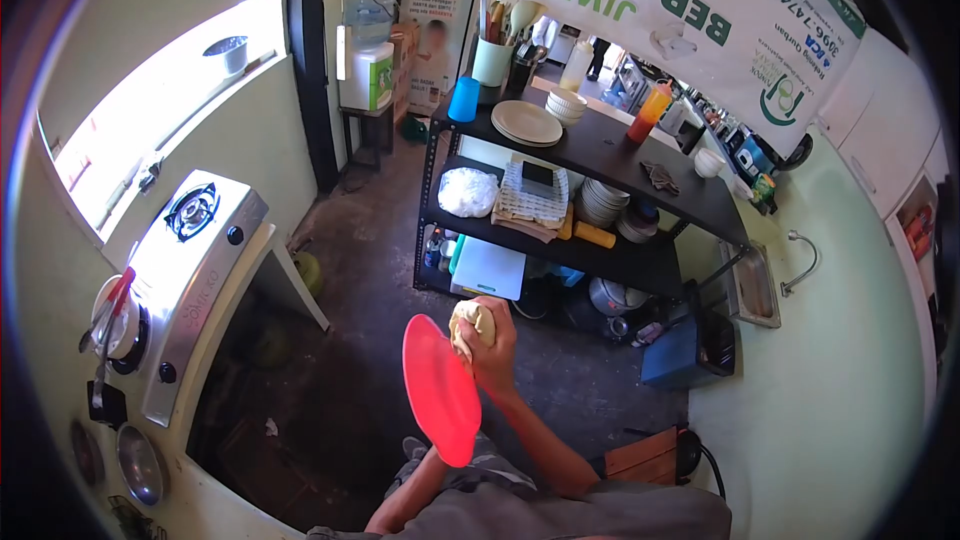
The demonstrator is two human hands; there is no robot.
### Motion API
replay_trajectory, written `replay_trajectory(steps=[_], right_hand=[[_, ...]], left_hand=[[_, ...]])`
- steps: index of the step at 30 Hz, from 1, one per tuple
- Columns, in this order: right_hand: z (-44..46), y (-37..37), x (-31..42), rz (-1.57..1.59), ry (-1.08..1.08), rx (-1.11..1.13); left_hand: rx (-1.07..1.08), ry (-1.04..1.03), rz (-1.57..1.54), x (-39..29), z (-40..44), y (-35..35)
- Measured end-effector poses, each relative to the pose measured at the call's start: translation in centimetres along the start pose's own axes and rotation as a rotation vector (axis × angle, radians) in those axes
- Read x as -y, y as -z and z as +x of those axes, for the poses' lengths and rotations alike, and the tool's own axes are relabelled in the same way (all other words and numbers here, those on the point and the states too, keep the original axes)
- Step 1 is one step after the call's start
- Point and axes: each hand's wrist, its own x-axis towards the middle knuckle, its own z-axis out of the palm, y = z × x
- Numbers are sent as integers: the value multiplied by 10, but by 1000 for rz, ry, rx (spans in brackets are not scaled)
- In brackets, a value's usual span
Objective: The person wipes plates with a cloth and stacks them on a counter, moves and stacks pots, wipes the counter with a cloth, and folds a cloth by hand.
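Note:
A red plate (440, 390), seen at a slant as a long oval, is held up in front of my body. My left hand (432, 465) supports it from below and behind; the plate hides most of its fingers. My right hand (492, 342) is closed around a crumpled pale yellow cloth (472, 325), right at the plate's upper right edge. Whether the cloth touches the plate's face, I cannot tell.
A black shelf (610, 172) ahead carries stacked plates (527, 123), bowls, a blue cup (464, 99) and sauce bottles. At left, a gas stove (205, 280) holds a pot (118, 320). A bin (690, 348) and sink (752, 285) are at right.

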Motion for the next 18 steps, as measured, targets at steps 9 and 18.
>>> replay_trajectory(steps=[9, 18], right_hand=[[-60, -12, -89, -51, -423, 47], [84, 16, -79, 181, -463, -118]], left_hand=[[-302, -140, 201, -42, 63, 20], [-369, -219, 574, -35, 176, -10]])
